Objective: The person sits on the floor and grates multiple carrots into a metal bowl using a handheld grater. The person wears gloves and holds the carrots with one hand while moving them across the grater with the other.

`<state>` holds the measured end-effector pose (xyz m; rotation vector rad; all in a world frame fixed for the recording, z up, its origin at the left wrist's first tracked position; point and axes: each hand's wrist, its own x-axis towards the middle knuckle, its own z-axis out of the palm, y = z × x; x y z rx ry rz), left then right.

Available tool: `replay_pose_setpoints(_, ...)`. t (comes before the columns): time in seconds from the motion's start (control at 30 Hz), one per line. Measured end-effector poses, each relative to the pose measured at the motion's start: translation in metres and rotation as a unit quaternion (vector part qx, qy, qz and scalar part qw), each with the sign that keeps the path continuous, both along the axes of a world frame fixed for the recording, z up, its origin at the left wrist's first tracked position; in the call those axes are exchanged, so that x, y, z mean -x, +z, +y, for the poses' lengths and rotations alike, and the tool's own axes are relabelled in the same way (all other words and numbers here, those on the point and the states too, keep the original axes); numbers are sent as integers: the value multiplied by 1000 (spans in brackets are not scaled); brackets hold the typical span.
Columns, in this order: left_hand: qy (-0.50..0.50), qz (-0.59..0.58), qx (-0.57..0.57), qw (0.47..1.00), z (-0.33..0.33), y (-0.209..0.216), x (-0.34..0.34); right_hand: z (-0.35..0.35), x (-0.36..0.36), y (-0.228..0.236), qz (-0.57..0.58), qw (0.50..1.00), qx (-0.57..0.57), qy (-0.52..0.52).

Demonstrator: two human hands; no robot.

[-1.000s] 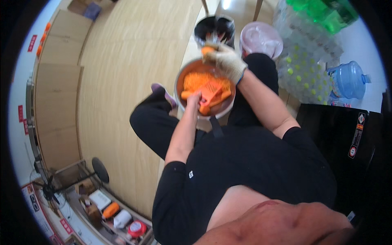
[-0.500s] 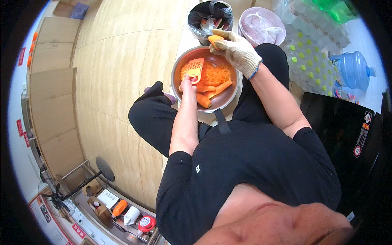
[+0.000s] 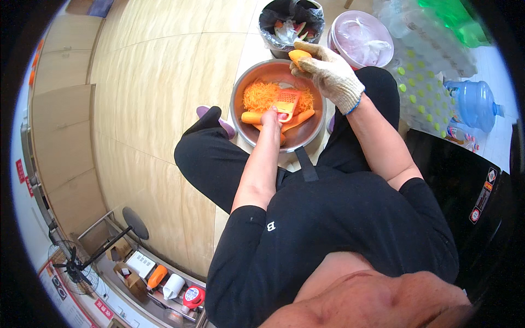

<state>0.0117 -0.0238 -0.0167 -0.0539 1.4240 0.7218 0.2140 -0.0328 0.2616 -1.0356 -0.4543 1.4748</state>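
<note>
Grip of the gloved right hand [image 3: 331, 77] is closed around a carrot piece [image 3: 298, 56], whose blunt end is left showing past the fingertips. By the bare left hand [image 3: 270, 117] the handle of an orange grater [image 3: 287, 100] is held, with its holed face turned up. On the relation between these two the coming move seems to turn: the carrot piece is held beyond the grater, slightly to its right and well apart from it, above the far rim of the metal bowl [image 3: 268, 71]. Its long axis appears to be laid roughly crosswise (part is hidden by the glove), while the grater's is pointed away from the body with a slight lean to the right. The grater is nearer to the left hand, the carrot piece to the right.

One grater, one bowl and one hand-held piece are counted. Inside the bowl, at least three carrots [image 3: 252, 117] can be made out, and shredded carrot [image 3: 259, 96] is seen on both sides of the grater. Beyond, one lined bin [image 3: 267, 21] and one pink tub [image 3: 383, 34] are found.
</note>
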Motion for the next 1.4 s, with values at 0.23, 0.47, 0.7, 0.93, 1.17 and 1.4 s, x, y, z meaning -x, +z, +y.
replay_pose_setpoints(0.23, -53, -4, 8, 999, -24, 16, -6, 4, 8, -3, 0, 999, -20, 25)
replay_pose_setpoints(0.47, -58, -65, -163, 983, 30, -3, 10, 3, 9, 12, -29, 999, -7, 27)
replay_pose_setpoints(0.7, -100, 204, -86, 970, 25, 3, 13, -6, 7, 9, 14, 999, -17, 37)
replay_pose_setpoints(0.93, -65, 228, -38, 971, 4, 36, 6, -10, 2, -2, 6, 998, -41, 55)
replay_pose_setpoints(1.17, -58, 230, -58, 970, 15, 27, 3, -11, 5, 6, -19, 997, -21, 65)
replay_pose_setpoints(1.4, -149, 279, -119, 941, 9, 39, -14, -12, 6, -2, -2, 998, -19, 65)
